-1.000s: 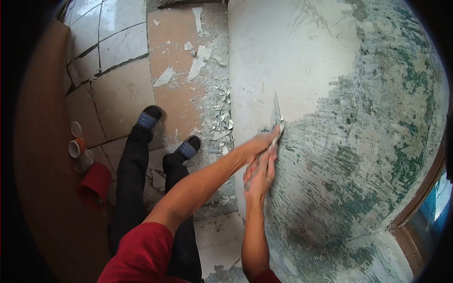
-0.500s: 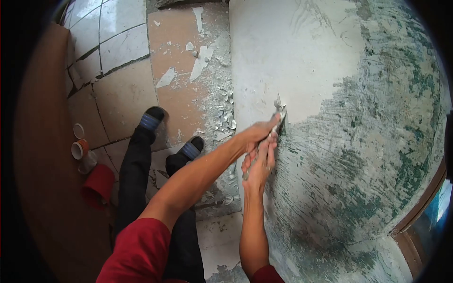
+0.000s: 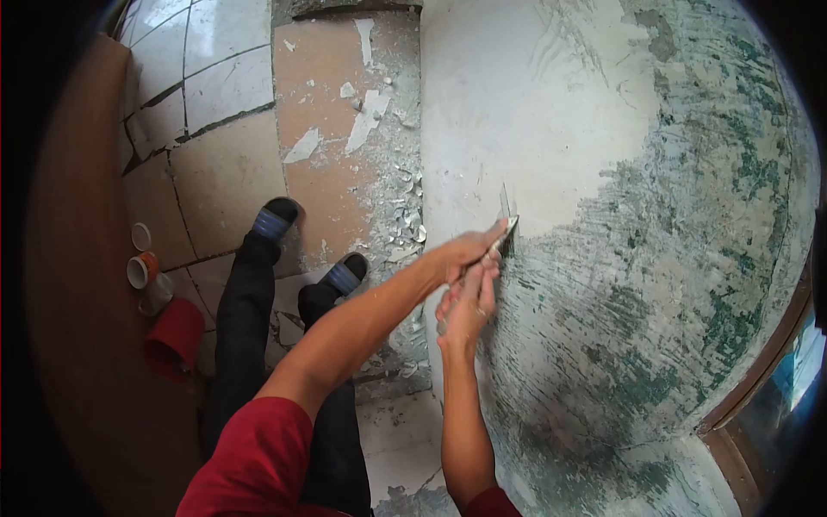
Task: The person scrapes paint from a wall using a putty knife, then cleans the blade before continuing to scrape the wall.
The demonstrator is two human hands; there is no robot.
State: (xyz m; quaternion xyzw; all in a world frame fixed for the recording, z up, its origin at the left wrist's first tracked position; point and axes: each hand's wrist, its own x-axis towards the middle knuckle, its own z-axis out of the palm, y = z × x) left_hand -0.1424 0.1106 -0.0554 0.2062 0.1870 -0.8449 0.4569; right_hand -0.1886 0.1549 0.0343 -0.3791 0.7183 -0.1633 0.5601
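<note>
Wall [image 3: 560, 103] fills the view from 12 round to 5 o'clock, its white coat whole at 12 to 1 and scraped to mottled green and grey from 2 down to 5. The tiled floor [image 3: 224, 172] lies at 9 to 11 o'clock, strewn with paint flakes [image 3: 403, 215] along the foot of the wall. Just right of centre, both hands are on a scraper [image 3: 509, 229], whose blade lies against the wall where white meets scraped. The right hand [image 3: 465, 312], at 6 o'clock from the blade, is clenched round the handle. The left hand [image 3: 469, 250] grasps the tool nearer the blade, fingertips pressing on it. The stroke would likely go best with the blade at a low angle, even pressure from the left fingertips, and the edge pushed towards 12 o'clock under the white coat, so it lifts paint rather than gouging plaster. The handle is hidden inside the right fist, the blade's edge is too small to judge, and a frame at 4 o'clock is cut off by the lens rim.
</note>
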